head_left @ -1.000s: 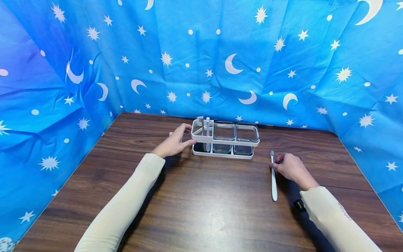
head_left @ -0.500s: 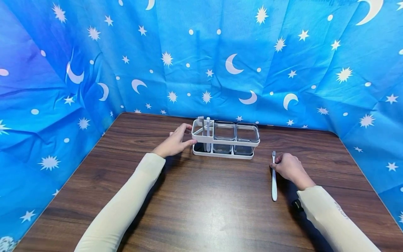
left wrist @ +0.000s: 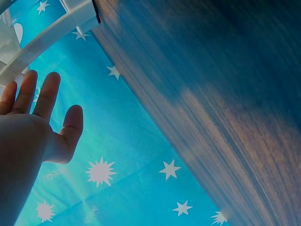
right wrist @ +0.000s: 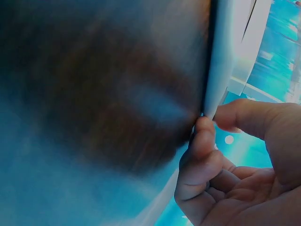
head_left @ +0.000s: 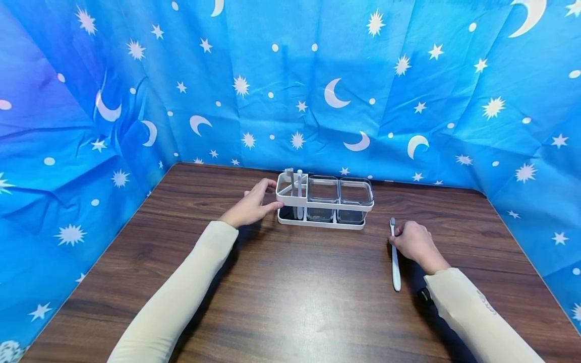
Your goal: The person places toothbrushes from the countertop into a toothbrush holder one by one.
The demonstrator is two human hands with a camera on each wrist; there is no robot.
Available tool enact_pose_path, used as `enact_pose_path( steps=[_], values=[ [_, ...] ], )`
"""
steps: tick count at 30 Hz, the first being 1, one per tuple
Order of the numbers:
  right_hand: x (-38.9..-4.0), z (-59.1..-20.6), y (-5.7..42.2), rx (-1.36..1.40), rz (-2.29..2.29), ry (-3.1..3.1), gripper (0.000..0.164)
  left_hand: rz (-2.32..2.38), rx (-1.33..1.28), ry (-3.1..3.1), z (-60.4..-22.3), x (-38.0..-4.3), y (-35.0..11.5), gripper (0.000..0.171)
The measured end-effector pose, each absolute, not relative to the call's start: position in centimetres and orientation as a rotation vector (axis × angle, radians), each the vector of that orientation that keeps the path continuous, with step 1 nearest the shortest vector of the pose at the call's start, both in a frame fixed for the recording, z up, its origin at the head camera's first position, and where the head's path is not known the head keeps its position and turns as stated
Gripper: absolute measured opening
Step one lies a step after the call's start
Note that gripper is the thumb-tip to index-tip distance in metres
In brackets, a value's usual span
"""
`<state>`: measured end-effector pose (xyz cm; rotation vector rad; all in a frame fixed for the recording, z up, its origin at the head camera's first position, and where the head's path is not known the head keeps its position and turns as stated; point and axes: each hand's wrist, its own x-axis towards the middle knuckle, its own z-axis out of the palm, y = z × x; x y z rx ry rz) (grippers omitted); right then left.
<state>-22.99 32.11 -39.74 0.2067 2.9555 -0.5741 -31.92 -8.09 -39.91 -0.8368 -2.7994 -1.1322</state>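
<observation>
A white toothbrush [head_left: 395, 269] with a grey head lies lengthwise on the brown table, right of the rack. My right hand [head_left: 415, 244] pinches it just below the head; in the right wrist view, thumb and curled fingers meet on its white handle [right wrist: 225, 52]. At the back middle stands a white two-tier rack [head_left: 324, 204]. Its left section holds two upright brushes [head_left: 300, 187], and two clear square cups [head_left: 323, 214] fill the others. My left hand [head_left: 249, 207] touches the rack's left end with its fingers extended, as the left wrist view shows.
The wood-grain table [head_left: 290, 292] extends toward me and to both sides. Behind it and along its sides hangs a blue cloth [head_left: 272, 116] with white stars and moons. The rack stands close to the table's back edge.
My right forearm and wrist have shifted slightly left, with the fingers staying on the toothbrush. The toothbrush has barely moved. My left hand and the rack hold still.
</observation>
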Motion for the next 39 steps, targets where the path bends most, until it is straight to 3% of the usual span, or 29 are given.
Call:
enact_pose_path(
  steps=[11,25,39],
  values=[
    [-22.4,-37.9,32.2,0.214,-0.751,3.035,0.018,-1.151,-0.846,-2.790,-40.0,-31.9,-8.1,0.055],
    [-22.0,-33.7,30.1,-0.061,-1.083,3.364,0.017,-1.156,-0.840,-2.790,-40.0,-31.9,-8.1,0.054],
    [-22.1,-29.9,25.2,-0.640,-1.852,3.364,0.016,-1.141,-0.855,-2.769,-40.3,-32.0,-8.2,0.055]
  ],
)
